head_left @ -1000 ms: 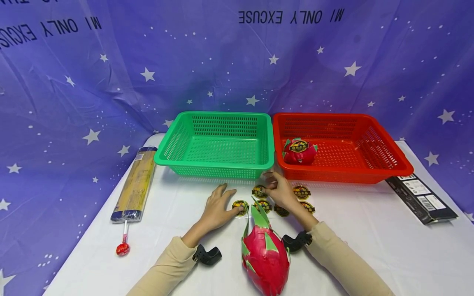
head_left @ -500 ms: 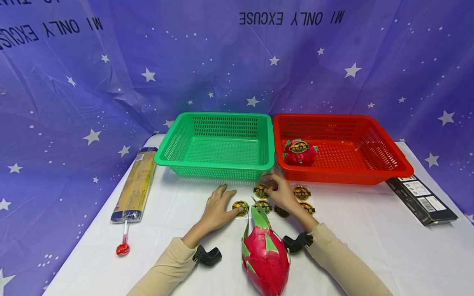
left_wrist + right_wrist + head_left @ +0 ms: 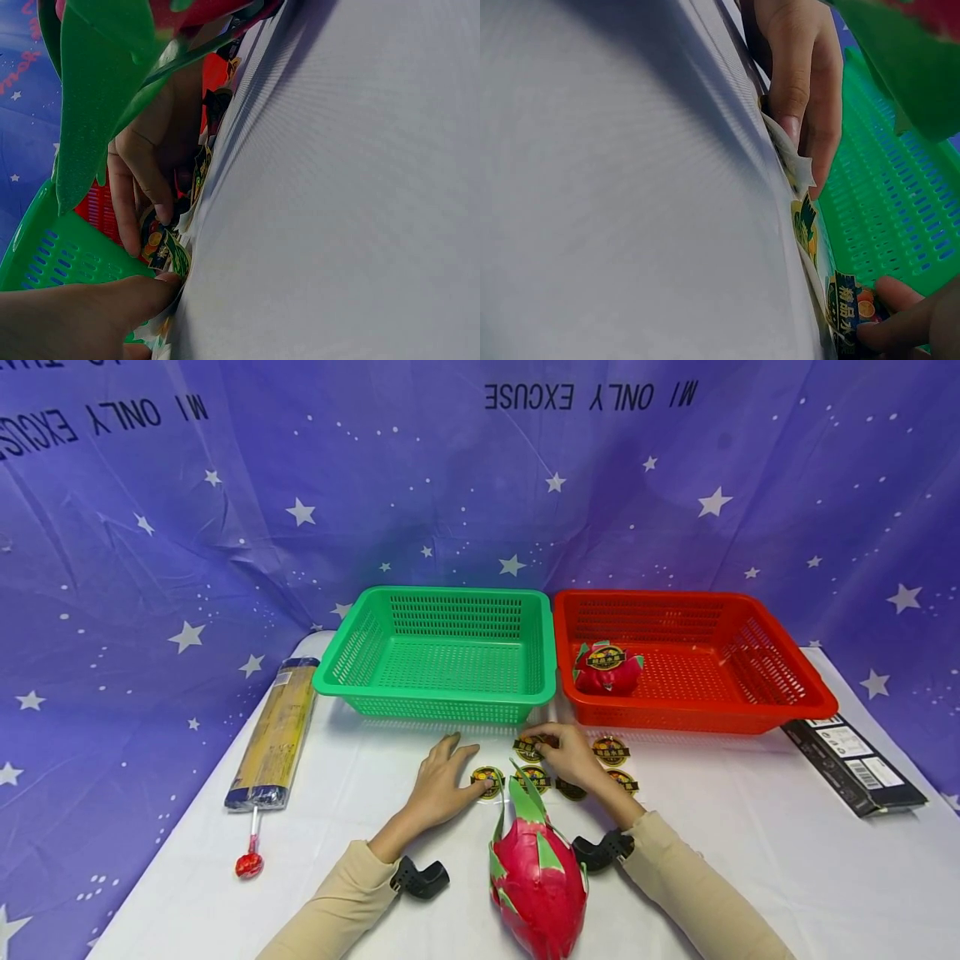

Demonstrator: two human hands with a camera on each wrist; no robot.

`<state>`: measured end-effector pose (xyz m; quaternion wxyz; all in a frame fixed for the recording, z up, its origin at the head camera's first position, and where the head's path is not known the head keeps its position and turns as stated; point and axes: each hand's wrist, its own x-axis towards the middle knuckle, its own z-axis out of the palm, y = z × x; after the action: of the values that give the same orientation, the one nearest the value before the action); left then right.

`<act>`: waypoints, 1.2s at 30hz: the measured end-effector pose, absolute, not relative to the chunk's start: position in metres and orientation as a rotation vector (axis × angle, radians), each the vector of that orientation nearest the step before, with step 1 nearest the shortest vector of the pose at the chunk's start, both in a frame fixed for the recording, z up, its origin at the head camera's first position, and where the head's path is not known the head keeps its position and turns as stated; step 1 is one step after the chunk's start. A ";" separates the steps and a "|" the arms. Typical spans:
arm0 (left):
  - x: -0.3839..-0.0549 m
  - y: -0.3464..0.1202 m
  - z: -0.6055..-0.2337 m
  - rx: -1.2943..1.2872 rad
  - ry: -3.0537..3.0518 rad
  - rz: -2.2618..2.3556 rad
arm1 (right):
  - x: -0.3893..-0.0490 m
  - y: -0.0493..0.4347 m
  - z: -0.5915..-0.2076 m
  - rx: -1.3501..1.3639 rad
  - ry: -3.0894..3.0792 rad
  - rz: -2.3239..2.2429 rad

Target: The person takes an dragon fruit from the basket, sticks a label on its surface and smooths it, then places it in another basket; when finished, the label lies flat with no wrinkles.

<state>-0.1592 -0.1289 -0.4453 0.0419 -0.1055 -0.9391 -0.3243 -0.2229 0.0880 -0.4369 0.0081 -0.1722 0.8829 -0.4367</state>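
Observation:
Several round black-and-gold fruit stickers lie in rows on a clear sheet. My left hand (image 3: 441,785) rests at the sheet's left side, fingers spread, its thumb on the leftmost sticker (image 3: 487,782). My right hand (image 3: 573,756) pinches one sticker (image 3: 530,748) in the back row between thumb and fingers. In the right wrist view, this sticker (image 3: 845,307) stands tilted up at the fingertips. Between the forearms lies a large red dragon fruit (image 3: 540,885) with green leaf tips, which partly hide the front stickers.
Behind the hands stand a green basket (image 3: 435,706) and a red basket (image 3: 690,717), the red one holding a stickered dragon fruit (image 3: 609,675). A wrapped yellow-and-blue pack (image 3: 273,735) and a lollipop (image 3: 249,864) lie left. On the right is a black box (image 3: 855,764).
My right fingers have come down toward me over the back-row sticker, which has shifted slightly to the right. My left hand and the large dragon fruit have stayed put.

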 end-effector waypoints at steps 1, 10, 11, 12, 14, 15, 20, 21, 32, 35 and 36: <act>-0.159 -0.129 -0.446 -0.326 -2.869 -0.998 | -0.223 0.088 -0.437 -0.532 2.765 -1.358; -0.155 -0.128 -0.443 -0.389 -2.791 -1.010 | -0.222 0.090 -0.434 -0.513 2.697 -1.440; -0.155 -0.128 -0.443 -0.386 -2.800 -1.001 | -0.221 0.090 -0.433 -0.520 2.690 -1.451; -0.156 -0.128 -0.443 -0.380 -2.810 -1.002 | -0.221 0.090 -0.432 -0.528 2.687 -1.459; -0.158 -0.128 -0.444 -0.361 -2.844 -1.010 | -0.219 0.090 -0.430 -0.536 2.677 -1.477; -0.158 -0.128 -0.445 -0.353 -2.860 -1.001 | -0.218 0.090 -0.429 -0.543 2.677 -1.482; -0.160 -0.128 -0.445 -0.326 -2.912 -0.976 | -0.212 0.091 -0.423 -0.548 2.679 -1.497; -0.159 -0.128 -0.445 -0.327 -2.910 -0.981 | -0.210 0.091 -0.421 -0.549 2.687 -1.496; -0.159 -0.127 -0.437 -0.323 -2.859 -1.112 | -0.182 0.097 -0.384 -0.630 2.692 -1.559; -0.160 -0.127 -0.433 -0.282 -2.803 -1.176 | -0.171 0.099 -0.373 -0.678 2.739 -1.556; -0.160 -0.127 -0.432 -0.271 -2.782 -1.193 | -0.167 0.100 -0.370 -0.689 2.748 -1.558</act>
<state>-0.1601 -0.1267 -0.4323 0.0513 -0.0892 -0.9142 -0.3920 -0.1669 0.0997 -0.3704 -0.0459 -0.2128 0.8490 -0.4814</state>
